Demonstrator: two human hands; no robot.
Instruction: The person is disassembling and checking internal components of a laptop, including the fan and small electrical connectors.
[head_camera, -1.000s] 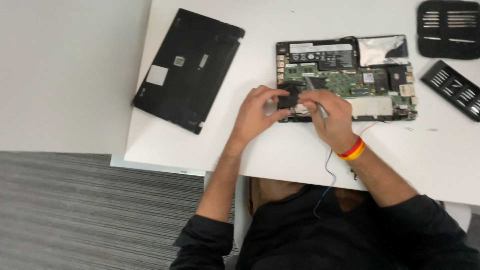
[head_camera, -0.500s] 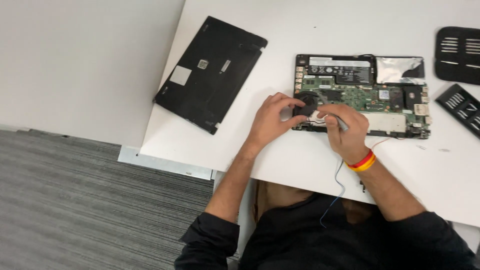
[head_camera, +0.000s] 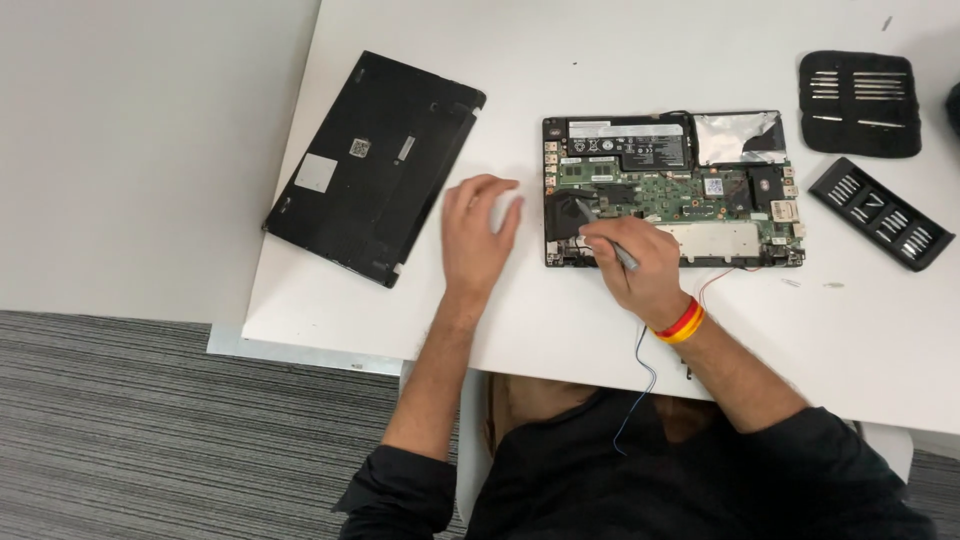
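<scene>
Right hand (head_camera: 640, 265) grips a screwdriver (head_camera: 605, 238) over the opened laptop (head_camera: 672, 190) for reach, left hand (head_camera: 478, 232) resting open-fingered on the table (head_camera: 600, 50).

black cover panel (head_camera: 375, 165) left; two bit trays (head_camera: 860, 103) (head_camera: 880, 212) right; white table (head_camera: 640, 50).

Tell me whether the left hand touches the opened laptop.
Apart. The head view shows bare white table between the left hand and the opened laptop.
</scene>
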